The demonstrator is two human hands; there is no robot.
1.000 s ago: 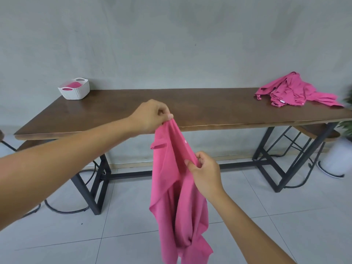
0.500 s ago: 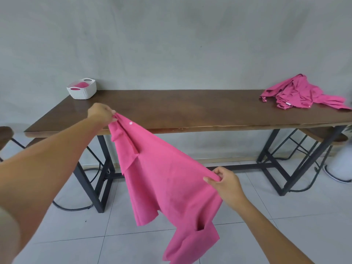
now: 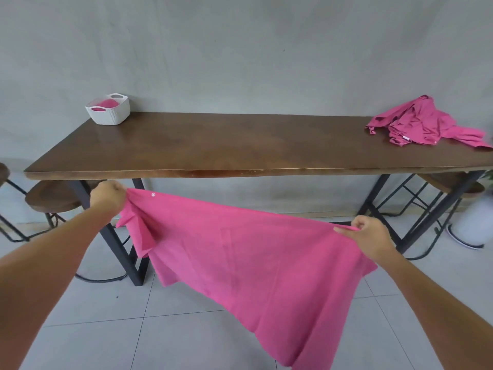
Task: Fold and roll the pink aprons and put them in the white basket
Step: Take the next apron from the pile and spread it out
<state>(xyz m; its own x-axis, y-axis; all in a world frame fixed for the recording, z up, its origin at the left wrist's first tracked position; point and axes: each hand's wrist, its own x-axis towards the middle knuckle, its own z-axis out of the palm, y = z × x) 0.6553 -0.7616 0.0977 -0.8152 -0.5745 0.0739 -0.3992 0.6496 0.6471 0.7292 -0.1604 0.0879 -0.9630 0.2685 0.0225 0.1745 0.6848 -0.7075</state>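
Dark wood tabletop, long, on black metal legs. Pink apron, held in the air before and below the near edge: a hanging bunch a second ago, now spread wide between two hands, so probably ready to lay flat for folding. Heap of pink aprons, right end of tabletop, unfolded. White basket, far left end, pink cloth inside. Left hand, fingers clenched on the apron's upper corner. Right hand, fingers pinching the opposite edge. White snap, near the left corner.
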